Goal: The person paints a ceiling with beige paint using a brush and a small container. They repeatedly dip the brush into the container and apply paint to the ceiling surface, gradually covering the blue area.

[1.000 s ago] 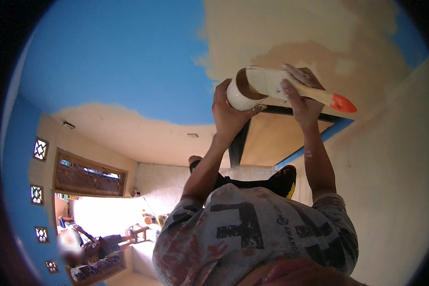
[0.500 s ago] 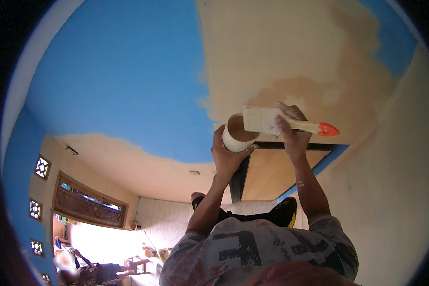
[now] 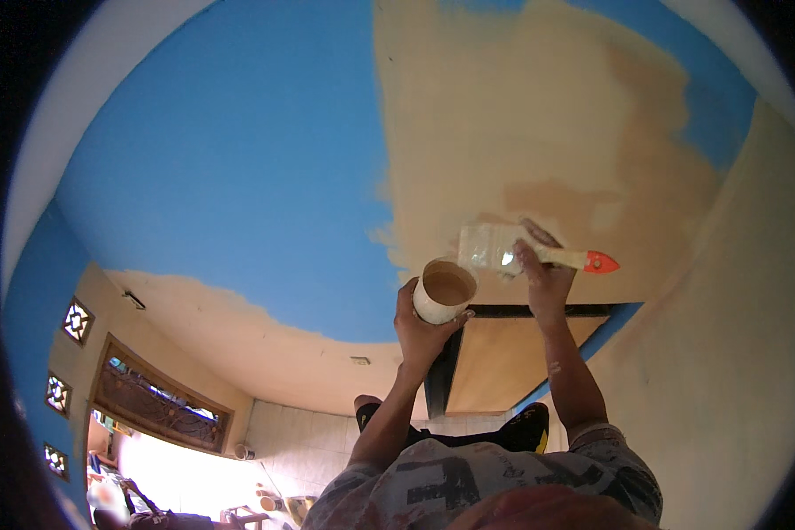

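My left hand [image 3: 420, 332] is wrapped round a white tub of paint [image 3: 435, 308], its open top showing tan paint inside. In my right hand [image 3: 546, 269] is a wide paintbrush [image 3: 493, 248], gripped near its ferrule, with a pale wooden handle tipped in red pointing right. The brush head is coated with paint and lies just above and right of the tub's rim. Beyond both hands stands a wall [image 3: 503, 106] coated in tan paint, with darker, wet-looking patches on its right side. Blue paint [image 3: 238, 159] covers the wall's left part.
Below the hands is a dark-framed wooden door panel [image 3: 495, 362]. A tiled floor [image 3: 300, 442] lies beneath. At lower left are a bright doorway [image 3: 172, 459] with a carved transom [image 3: 159, 380], vent blocks [image 3: 78, 320], and another person [image 3: 141, 508].
The brush has come out of the tub's mouth, now sitting above its rim. Both hands appear lower in the picture, and the view has tilted upward a little.
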Demonstrator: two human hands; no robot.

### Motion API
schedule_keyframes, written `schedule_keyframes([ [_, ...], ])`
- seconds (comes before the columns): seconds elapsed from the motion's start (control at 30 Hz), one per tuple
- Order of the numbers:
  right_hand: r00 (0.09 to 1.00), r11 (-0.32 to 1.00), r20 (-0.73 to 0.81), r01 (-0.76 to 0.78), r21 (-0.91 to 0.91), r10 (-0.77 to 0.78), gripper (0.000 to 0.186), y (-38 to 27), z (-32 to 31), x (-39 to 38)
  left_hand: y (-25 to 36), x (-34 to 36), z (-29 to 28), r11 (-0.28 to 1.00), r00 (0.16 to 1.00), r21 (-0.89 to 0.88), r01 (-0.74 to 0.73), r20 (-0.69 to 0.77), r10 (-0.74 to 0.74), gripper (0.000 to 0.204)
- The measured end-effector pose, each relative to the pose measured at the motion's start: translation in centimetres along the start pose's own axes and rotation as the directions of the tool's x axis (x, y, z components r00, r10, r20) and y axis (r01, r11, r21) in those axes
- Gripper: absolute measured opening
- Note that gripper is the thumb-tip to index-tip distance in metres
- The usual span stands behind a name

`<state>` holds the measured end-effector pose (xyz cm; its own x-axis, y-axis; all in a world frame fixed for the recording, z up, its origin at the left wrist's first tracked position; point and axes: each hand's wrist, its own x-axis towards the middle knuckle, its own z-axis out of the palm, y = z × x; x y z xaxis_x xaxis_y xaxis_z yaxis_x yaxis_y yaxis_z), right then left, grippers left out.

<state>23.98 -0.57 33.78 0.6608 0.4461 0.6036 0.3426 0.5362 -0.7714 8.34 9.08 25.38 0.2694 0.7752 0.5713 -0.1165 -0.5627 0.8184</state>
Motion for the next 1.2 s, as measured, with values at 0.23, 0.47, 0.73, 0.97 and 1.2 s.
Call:
schedule_keyframes([
  [0.23,0.965,0.966,-0.057,0.258,0.027,-0.256,0.045,-4.3,2.1,10.9,0.2,-0.1,-1.1,0.999,1.000,0.032,-0.006,-0.017,0.006,0.086],
  [0.47,0.831,0.831,-0.036,0.554,-0.044,-0.555,0.031,-8.6,7.8,25.2,-0.6,-0.8,-1.9,1.000,0.997,0.018,0.025,-0.073,-0.023,0.083],
  [0.73,0.708,0.636,-0.094,0.558,-0.533,-0.700,0.037,-9.4,6.3,30.5,-1.4,-1.6,-3.1,0.992,0.996,0.117,0.040,-0.082,-0.030,0.083],
  [0.97,0.518,0.303,-0.083,0.357,-0.884,-0.851,0.040,-11.2,-14.9,33.6,-3.1,-2.0,-1.8,0.991,0.992,0.056,0.125,-0.036,-0.123,0.083],
  [1.2,0.488,0.035,0.133,0.320,-0.947,-0.863,0.044,-14.0,-16.5,33.6,-3.9,-2.6,-0.7,0.986,0.985,0.017,0.164,0.050,-0.164,0.083],
])
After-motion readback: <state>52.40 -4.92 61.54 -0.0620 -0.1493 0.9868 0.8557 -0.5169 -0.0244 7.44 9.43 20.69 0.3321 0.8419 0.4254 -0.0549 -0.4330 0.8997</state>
